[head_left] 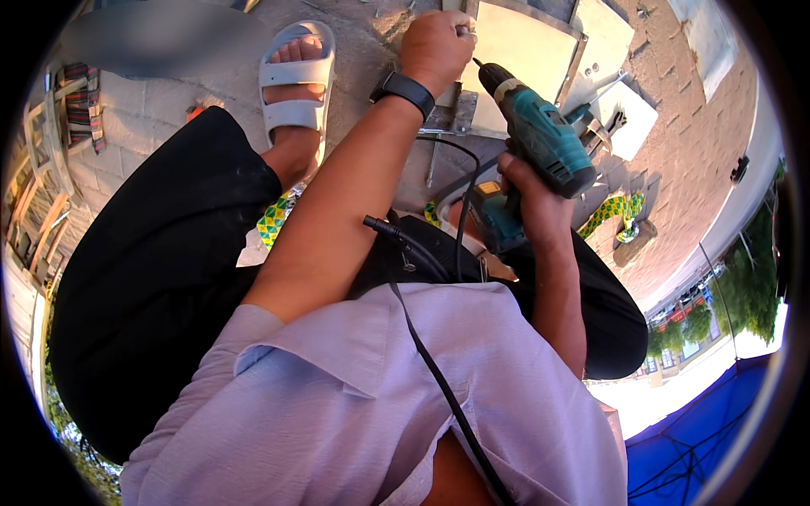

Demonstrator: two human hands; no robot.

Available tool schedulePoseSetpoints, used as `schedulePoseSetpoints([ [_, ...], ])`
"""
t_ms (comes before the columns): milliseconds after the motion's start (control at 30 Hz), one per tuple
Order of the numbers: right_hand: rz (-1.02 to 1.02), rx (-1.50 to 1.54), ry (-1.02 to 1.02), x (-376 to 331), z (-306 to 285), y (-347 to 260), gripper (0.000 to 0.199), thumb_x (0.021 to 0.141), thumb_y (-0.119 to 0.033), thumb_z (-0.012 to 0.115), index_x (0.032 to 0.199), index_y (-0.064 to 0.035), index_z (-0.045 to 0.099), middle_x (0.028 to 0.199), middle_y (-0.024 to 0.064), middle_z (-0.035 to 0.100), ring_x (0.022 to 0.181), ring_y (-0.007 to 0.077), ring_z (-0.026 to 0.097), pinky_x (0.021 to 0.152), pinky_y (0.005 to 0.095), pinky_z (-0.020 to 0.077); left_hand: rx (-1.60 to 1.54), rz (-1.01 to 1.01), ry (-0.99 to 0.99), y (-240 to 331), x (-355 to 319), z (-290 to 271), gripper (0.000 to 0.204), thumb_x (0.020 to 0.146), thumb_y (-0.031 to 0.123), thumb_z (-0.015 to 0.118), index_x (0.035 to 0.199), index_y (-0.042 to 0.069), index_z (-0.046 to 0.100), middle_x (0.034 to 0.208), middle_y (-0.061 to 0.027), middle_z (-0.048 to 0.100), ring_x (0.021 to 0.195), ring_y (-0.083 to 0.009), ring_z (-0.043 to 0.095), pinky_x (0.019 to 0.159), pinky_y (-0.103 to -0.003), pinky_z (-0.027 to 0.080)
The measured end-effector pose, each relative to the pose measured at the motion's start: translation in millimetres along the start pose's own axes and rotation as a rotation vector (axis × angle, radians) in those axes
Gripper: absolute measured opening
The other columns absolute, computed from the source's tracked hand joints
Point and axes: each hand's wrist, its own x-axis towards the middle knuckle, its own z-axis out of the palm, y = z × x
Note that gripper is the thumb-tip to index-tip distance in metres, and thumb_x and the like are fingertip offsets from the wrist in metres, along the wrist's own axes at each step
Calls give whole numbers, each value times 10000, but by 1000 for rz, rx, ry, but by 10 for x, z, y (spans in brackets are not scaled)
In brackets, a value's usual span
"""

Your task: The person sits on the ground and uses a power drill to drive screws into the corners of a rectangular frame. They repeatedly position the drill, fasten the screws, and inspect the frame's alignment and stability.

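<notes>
**Drill held at a pale panel**

The pale panel (519,46) lay on the paving, stiff and flat. The teal drill (540,139) looked heavy; the right hand (527,198) gripped its handle. The left hand (434,46) pinched something small near the bit.

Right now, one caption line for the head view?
Right hand aims a teal drill at a panel steadied by the left hand.

Outdoors in strong sun, the ground (169,110) is paved with grey stone blocks, turning to reddish brick paving (683,143) on the right. A wooden rack (38,169) with striped cloth stands at the far left. A blue canopy (700,430) fills the near right corner, with green trees (751,278) beyond it.
</notes>
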Motion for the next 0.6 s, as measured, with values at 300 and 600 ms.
schedulePoseSetpoints([
  [300, 23, 18, 11, -78, -108, 79, 300, 859, -103, 762, 1134, -9, 688, 862, 28, 670, 723, 122, 616, 659, 298, 498, 282, 181, 83, -4, 26, 167, 147, 850, 190, 693, 944, 106, 767, 932, -152, 677, 890, -363, 669, 785, -477, 553],
  [600, 64, -19, 22, -120, -150, 37, 329, 858, -136, 783, 1154, -29, 688, 882, 12, 670, 767, 118, 615, 703, 307, 510, 299, 98, 150, 17, 53, 75, 181, 887, 240, 702, 934, 71, 747, 925, -182, 702, 895, -401, 670, 793, -500, 541],
])
